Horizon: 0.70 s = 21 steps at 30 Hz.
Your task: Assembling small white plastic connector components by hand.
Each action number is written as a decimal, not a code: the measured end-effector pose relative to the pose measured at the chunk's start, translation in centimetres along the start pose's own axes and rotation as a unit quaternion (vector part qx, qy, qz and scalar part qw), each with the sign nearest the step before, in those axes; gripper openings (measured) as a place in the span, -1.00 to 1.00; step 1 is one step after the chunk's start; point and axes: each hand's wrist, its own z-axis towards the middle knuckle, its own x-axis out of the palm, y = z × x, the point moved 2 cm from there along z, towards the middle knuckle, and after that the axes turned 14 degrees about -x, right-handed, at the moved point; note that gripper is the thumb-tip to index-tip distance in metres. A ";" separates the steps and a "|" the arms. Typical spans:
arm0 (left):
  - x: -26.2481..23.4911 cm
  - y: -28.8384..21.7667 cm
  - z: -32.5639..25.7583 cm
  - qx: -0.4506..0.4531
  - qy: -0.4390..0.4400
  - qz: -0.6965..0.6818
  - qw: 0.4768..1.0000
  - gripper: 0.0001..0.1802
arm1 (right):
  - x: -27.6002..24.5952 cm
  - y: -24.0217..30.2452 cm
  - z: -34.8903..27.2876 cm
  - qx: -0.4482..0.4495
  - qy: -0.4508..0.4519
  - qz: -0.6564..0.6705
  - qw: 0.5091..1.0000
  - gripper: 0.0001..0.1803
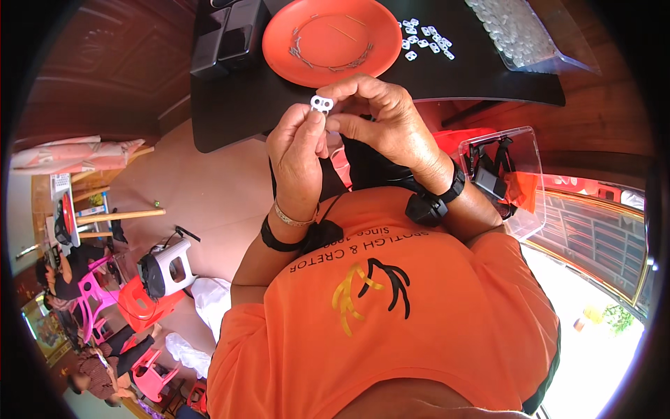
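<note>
My left hand and my right hand meet in front of my chest, just below the black table. Both pinch a small white plastic clip with two holes, held up between the fingertips. Beyond the hands an orange plate with several thin metal pins rests on the table. Right of the plate lies a loose cluster of similar white clips. Each wrist wears a black band.
A clear bag of white parts lies at the table's far right. Black boxes stand left of the plate. A clear plastic bin sits by my right elbow. Stools and seated people fill the floor at lower left.
</note>
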 end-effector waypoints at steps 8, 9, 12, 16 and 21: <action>0.0 0.2 0.1 -0.024 -0.012 -0.008 1.000 -0.76 | 0.1 -0.1 0.0 0.003 0.010 -0.088 0.996 -0.63; 0.0 0.2 0.1 -0.025 -0.011 -0.007 1.000 -0.76 | 0.0 -0.1 -0.1 -0.005 0.009 -0.114 0.993 -0.64; -0.1 0.2 0.2 -0.039 -0.003 -0.012 0.999 -0.73 | -0.1 -0.2 0.0 -0.038 0.019 -0.142 0.989 -0.66; -0.3 0.5 0.5 -0.042 0.019 -0.033 0.998 -0.72 | 0.1 0.0 -0.1 -0.044 0.015 -0.151 0.987 -0.69; -0.1 0.6 0.6 -0.039 0.013 -0.042 0.998 -0.71 | 0.1 0.2 0.0 -0.102 0.025 -0.211 0.972 -0.67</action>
